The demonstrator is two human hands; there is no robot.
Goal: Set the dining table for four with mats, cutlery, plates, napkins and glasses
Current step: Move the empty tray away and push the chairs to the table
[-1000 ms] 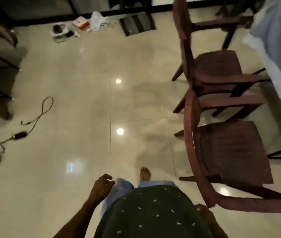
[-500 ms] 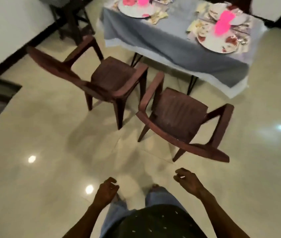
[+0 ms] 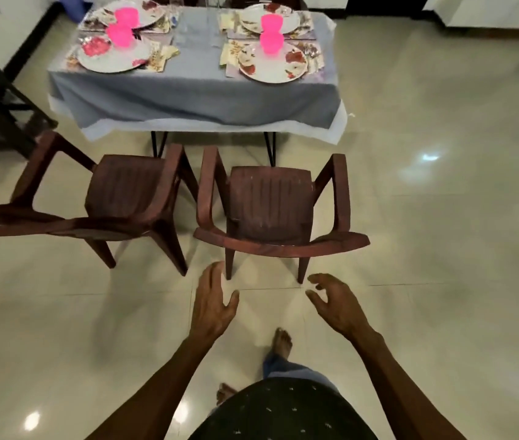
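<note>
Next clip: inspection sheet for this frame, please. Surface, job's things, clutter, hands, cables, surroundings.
Surface: table under a grey-blue cloth.
Job's things: four plates on mats, a pink glass on each; napkins beside them; cutlery too blurred to confirm.
Clutter: clear items mid-table, unclear.
Hands: left hand and right hand empty, fingers relaxed, short of the right chair.
Cables: nothing seen.
Surroundings: left chair angled beside it, both pulled out; glossy tile floor; dark furniture far left.
</note>
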